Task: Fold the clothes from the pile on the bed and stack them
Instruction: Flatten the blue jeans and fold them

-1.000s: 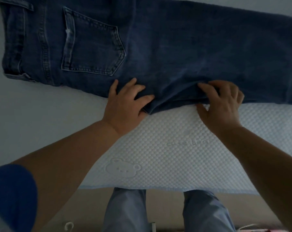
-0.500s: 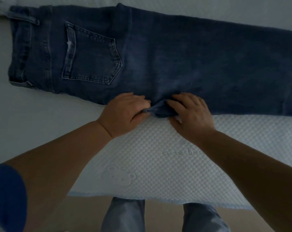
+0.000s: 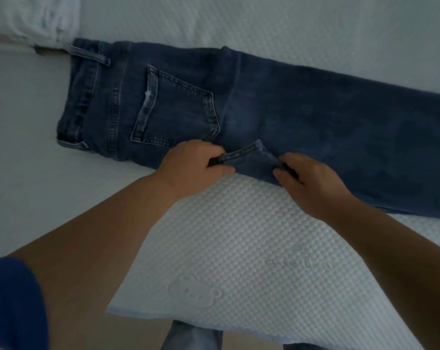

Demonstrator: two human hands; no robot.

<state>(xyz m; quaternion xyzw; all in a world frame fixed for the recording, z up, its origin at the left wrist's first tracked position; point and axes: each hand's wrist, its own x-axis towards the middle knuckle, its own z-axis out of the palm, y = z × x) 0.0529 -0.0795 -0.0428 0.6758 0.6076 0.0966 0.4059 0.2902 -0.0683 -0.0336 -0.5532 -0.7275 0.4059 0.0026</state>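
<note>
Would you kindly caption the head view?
Both hands, left and right, pinch the crotch flap of jeans on the bed.

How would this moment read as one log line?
jeans flat on bed | left hand, right hand pinch crotch flap

The white quilted mattress pad (image 3: 239, 248) bears faint embossed lettering (image 3: 298, 263) near the bed's near edge, too blurred to read; nothing else carries text.
</note>
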